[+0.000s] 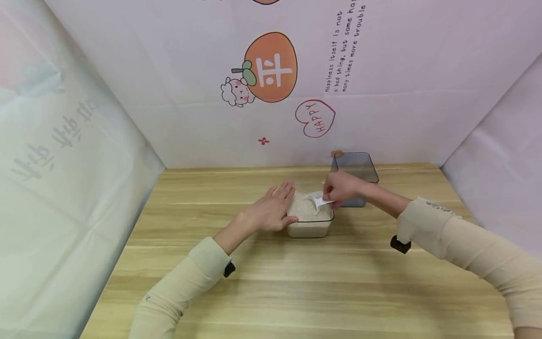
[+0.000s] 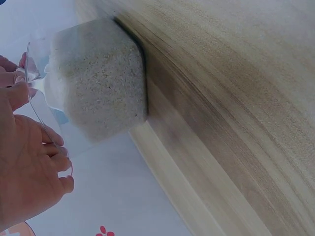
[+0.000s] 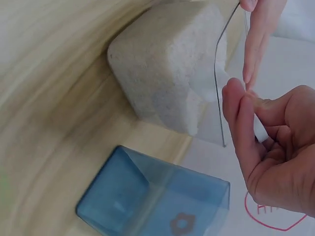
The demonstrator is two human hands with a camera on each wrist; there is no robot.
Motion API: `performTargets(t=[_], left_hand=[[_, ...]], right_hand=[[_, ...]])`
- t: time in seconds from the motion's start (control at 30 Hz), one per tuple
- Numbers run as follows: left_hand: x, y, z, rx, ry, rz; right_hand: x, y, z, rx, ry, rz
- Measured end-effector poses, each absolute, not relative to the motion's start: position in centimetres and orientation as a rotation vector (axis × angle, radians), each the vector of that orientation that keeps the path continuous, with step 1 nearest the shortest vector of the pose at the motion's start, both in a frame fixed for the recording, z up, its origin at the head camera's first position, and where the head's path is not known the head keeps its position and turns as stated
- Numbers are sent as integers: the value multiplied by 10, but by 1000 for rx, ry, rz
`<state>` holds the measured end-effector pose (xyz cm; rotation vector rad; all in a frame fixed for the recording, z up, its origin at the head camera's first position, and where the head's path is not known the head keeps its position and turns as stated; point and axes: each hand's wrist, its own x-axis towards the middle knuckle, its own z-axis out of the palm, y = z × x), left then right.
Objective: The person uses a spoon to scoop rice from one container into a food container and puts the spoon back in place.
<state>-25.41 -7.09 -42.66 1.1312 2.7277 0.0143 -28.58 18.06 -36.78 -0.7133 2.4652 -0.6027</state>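
Note:
A clear square container (image 1: 310,230) full of pale rice-like grains (image 1: 301,207) stands on the table. My left hand (image 1: 271,209) rests against its left rim with the fingers extended, thumb at the near corner; the left wrist view shows the fingertips (image 2: 59,160) over the rim. My right hand (image 1: 340,185) pinches a white scoop (image 1: 320,201) by its handle (image 3: 260,129). The scoop's bowl is down among the grains; how much it holds cannot be seen. Just beyond the right hand stands a bluish see-through box (image 3: 187,191), partly hidden by that hand in the head view.
The wood-grain table (image 1: 271,292) ends at a printed white back sheet (image 1: 190,117). White sheets also hang at the left (image 1: 51,188) and right (image 1: 508,141). The blue box stands close to the back sheet, right of the grain container.

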Motion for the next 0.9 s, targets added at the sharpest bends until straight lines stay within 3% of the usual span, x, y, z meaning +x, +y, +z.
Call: performTargets(t=[0.9], left_hand=[[-252,-71,-425,1143,2728,17]], right_hand=[[-270,226,-394,-250,2025,-1252]])
